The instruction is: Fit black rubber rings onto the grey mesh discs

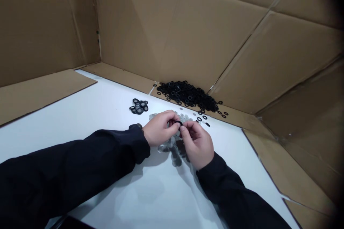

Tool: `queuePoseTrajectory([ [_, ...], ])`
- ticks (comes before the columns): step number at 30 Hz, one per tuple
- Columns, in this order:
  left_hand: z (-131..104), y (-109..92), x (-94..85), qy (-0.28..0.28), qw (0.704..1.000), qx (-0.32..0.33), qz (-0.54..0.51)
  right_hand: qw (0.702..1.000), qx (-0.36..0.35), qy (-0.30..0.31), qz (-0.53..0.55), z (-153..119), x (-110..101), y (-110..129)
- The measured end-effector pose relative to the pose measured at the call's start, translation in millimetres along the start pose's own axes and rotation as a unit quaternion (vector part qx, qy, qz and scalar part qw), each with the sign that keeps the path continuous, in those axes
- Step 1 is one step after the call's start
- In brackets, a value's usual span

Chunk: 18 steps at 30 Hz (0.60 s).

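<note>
Ring (179,122) is sitting between your left hand (161,128) and right hand (199,146), both pinching it; you're apparently doing fitting work, probably needing an even, steady squeeze next. Grey discs (176,160) are lying beneath, grey-centred rings (138,107) are clustering at ten o'clock, black rings (188,94) are heaping towards one.

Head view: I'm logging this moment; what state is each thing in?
Left hand: pinching a black ring
Right hand: pinching the same ring
Black ring: held in fingertips
Ring pile: heaped beside cardboard wall
Pale discs: loose, spread beneath hands
Ring-and-disc cluster: loosely heaped
Cardboard wall: upright, creased
</note>
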<state>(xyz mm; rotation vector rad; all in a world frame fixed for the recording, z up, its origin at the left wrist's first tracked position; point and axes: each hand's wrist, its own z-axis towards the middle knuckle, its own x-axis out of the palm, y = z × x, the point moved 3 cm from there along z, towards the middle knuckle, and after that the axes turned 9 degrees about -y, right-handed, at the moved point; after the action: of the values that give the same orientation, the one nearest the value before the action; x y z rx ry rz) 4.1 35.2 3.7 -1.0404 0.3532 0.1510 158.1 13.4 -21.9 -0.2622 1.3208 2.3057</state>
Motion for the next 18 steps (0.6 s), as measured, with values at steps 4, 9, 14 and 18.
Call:
queuePoseTrajectory([
  [4, 0, -1, -0.4, -0.005, 1.0, 0.018, 0.015, 1.0, 0.001, 0.001, -0.008, 1, -1, 4],
  [9, 0, 0, 1.1, 0.017, 1.0, 0.018, 0.004, 1.0, 0.013, -0.004, 0.025, 1, -2, -4],
  [14, 0, 0, -0.9, -0.009, 1.0, 0.011, 0.008, 0.999, 0.007, -0.002, 0.039, 0, -2, -5],
  [18, 0, 0, -1.2, -0.017, 1.0, -0.007, 0.0, 0.999, -0.039, -0.017, 0.019, 1, -1, 3],
])
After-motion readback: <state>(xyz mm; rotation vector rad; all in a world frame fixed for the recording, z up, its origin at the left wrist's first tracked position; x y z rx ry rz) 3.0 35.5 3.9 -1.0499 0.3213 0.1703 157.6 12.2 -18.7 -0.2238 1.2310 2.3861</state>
